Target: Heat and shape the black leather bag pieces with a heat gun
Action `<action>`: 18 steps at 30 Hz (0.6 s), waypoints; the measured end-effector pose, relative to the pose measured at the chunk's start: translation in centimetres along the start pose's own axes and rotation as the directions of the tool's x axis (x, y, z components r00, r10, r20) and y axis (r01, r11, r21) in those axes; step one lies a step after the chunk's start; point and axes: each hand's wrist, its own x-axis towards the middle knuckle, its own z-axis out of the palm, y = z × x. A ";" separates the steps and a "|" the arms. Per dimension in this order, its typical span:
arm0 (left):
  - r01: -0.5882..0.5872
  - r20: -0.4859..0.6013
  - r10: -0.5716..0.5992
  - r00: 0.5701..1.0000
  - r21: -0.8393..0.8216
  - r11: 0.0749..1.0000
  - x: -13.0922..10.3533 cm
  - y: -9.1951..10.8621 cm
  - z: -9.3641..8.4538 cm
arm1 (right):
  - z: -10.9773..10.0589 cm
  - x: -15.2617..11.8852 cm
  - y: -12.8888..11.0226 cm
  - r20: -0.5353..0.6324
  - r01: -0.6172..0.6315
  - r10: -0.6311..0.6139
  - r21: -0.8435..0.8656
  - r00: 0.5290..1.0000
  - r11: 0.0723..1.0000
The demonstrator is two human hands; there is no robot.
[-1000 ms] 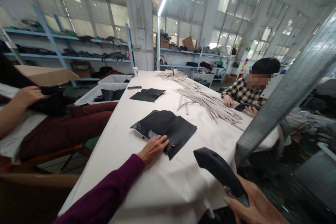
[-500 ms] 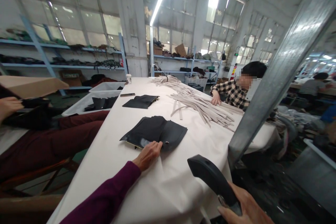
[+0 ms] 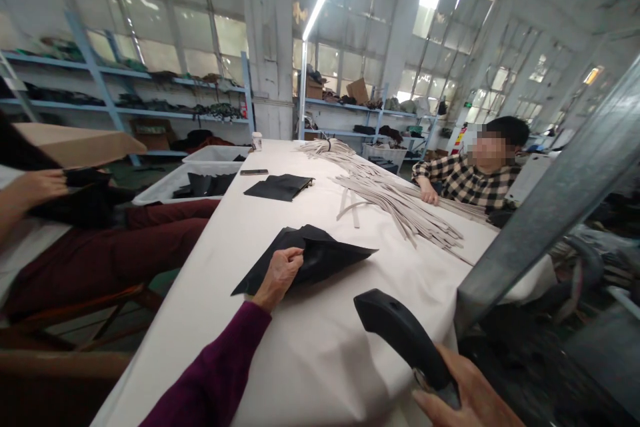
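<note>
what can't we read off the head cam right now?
- Right hand: cut off by the bottom edge; the lower end of the black tool it holds is hidden by the hand.
- Left hand: fingertips tucked into the black fabric piece, so what lies under the fabric is hidden.
- Small container at the table's far end: too small to read.
- Shelf contents: blurred, too far.

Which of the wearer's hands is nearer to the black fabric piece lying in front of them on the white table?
Left. The left hand grips the near edge of the black fabric piece, lifting it. The right hand is off to the right at the table's edge, holding a black handle.
</note>
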 end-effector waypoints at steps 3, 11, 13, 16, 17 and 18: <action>0.045 0.018 -0.043 0.999 -0.108 0.993 -0.2 -0.5 0.4 | 0.6 1.3 -1.4 -0.043 0.050 -0.047 0.072 0.998 0.996; 0.077 0.076 -0.061 0.995 -0.226 0.971 -0.7 -1.2 0.6 | 1.5 5.3 -5.7 -0.026 0.095 -0.093 0.108 0.995 0.990; 0.071 0.103 -0.049 0.993 -0.221 0.973 -0.8 -1.1 0.5 | 1.9 6.3 -6.4 -0.022 0.101 -0.099 0.121 0.995 0.987; 0.046 0.116 -0.025 0.993 -0.185 0.982 -0.8 -1.0 0.5 | 2.4 7.3 -6.9 -0.018 0.111 -0.110 0.138 0.994 0.984; 0.035 0.114 -0.015 0.993 -0.170 0.985 -0.9 -1.0 0.6 | 2.4 7.5 -7.0 -0.022 0.110 -0.108 0.135 0.994 0.985; 0.021 0.112 -0.003 0.994 -0.153 0.988 -0.9 -0.9 0.7 | 2.3 7.6 -7.1 -0.033 0.108 -0.104 0.130 0.994 0.986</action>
